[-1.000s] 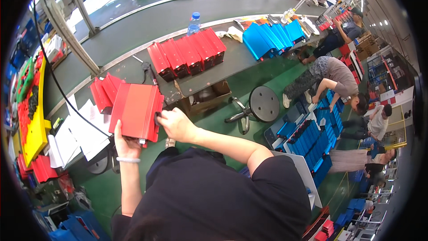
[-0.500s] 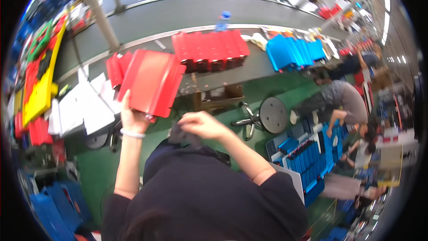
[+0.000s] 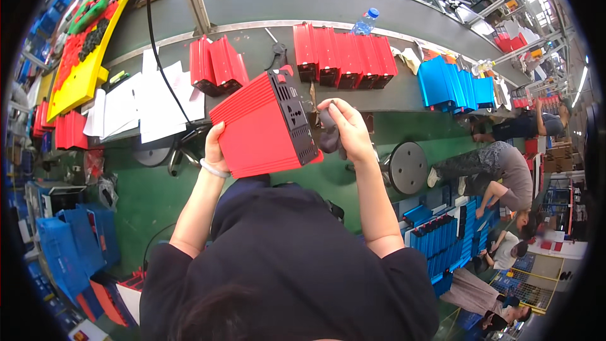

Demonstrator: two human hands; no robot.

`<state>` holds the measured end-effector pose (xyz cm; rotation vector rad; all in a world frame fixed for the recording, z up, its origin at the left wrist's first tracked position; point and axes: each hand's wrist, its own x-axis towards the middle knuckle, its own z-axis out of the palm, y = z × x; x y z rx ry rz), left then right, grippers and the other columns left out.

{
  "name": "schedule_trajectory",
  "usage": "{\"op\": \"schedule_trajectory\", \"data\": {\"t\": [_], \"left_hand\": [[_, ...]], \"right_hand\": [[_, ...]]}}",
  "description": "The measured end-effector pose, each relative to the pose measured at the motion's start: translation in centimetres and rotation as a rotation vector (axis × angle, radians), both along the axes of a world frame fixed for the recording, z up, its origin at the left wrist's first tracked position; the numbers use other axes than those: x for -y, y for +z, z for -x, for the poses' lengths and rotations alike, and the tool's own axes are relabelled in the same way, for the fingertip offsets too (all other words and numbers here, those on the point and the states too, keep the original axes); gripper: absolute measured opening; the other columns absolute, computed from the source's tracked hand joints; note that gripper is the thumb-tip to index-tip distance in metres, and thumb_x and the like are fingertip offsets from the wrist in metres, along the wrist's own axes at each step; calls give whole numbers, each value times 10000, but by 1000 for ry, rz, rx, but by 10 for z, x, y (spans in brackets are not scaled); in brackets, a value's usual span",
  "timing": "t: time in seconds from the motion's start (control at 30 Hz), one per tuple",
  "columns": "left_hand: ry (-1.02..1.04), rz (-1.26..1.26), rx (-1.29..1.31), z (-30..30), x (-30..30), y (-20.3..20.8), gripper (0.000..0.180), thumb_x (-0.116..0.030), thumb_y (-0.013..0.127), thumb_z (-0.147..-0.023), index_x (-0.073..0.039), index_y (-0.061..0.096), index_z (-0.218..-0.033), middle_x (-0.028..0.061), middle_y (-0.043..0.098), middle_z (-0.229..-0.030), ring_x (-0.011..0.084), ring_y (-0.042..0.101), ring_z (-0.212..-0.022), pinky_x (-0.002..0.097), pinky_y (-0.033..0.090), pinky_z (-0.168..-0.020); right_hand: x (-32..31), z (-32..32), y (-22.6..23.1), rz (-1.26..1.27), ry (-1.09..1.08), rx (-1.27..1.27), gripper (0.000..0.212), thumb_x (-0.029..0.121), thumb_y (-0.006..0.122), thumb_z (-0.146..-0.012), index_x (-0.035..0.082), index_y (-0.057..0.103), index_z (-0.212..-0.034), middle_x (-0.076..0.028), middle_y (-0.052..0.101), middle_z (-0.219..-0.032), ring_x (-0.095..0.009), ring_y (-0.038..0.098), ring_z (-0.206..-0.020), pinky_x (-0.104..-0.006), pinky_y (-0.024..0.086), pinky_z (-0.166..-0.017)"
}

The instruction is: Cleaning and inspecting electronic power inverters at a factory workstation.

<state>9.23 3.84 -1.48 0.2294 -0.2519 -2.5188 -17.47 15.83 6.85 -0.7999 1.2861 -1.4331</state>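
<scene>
A red ribbed power inverter (image 3: pixel 255 129) is held up in front of me, tilted, its black end panel with a socket and vent slots turned toward the right. My left hand (image 3: pixel 216 151) grips it by its left edge, thumb on the near face. Beside the black panel, my right hand (image 3: pixel 347 127) is closed on a dark grey cloth (image 3: pixel 328 132). Whether the cloth touches the panel I cannot tell. Behind, on the bench (image 3: pixel 259 47), stand two red inverters (image 3: pixel 218 63) and a row of several more red inverters (image 3: pixel 344 53).
A blue-capped bottle (image 3: pixel 365 22) stands behind the row. Blue housings (image 3: pixel 451 82) are farther right, white papers (image 3: pixel 158 98) and a yellow board (image 3: pixel 79 85) to the left. A round stool (image 3: pixel 407 167) stands on the green floor; co-workers (image 3: pixel 514 170) are at the right.
The inverter has been turned so its black socket panel now shows. My right hand has lifted the grey cloth up beside it. The view has shifted left.
</scene>
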Motion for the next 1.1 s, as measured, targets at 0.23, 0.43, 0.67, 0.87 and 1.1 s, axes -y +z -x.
{"op": "schedule_trajectory", "data": {"t": [0.23, 0.43, 0.67, 0.87, 1.1], "left_hand": [[-18, 25, 67, -4, -4, 3, 505, -241, 583, -834, 26, 470, -1248, 169, 596, -1162, 283, 609, -1025, 387, 495, -898], [-11, 52, 186, -6, -6, 9, 463, -209, 593, -832, 46, 501, -1207, 167, 614, -1131, 266, 623, -1000, 361, 502, -883], [-8, 147, 461, -7, -10, 33, 474, -192, 631, -821, 29, 500, -1220, 137, 607, -1146, 222, 617, -1001, 333, 495, -882], [-16, 287, 599, -3, -14, 51, 485, -196, 678, -801, 19, 516, -1205, 91, 614, -1107, 159, 608, -960, 283, 483, -836], [-46, 384, 794, 5, -21, 53, 485, -179, 718, -767, 49, 537, -1156, 99, 631, -1058, 156, 610, -950, 267, 464, -859]], "right_hand": [[3, -13, 8, 59, 28, -57, 211, 206, 467, -982, 49, 607, -967, 45, 546, -763, -3, 455, -626, -165, 372, -554], [-1, -12, 17, 98, -81, 51, 181, 132, 480, -968, 29, 548, -1101, -3, 601, -921, -43, 538, -791, -203, 454, -699], [-7, -22, 48, 276, -263, -206, 238, -68, 608, -824, -12, 563, -1051, -32, 620, -942, -95, 588, -854, -231, 475, -752], [5, -32, 40, 374, -83, -1028, 142, -9, 701, -692, -1, 614, -804, -93, 581, -776, -237, 568, -672, -312, 448, -597], [18, -55, 8, 519, 93, -1308, 148, 58, 675, -655, 65, 552, -737, -63, 561, -790, -241, 567, -760, -371, 434, -682]]}}
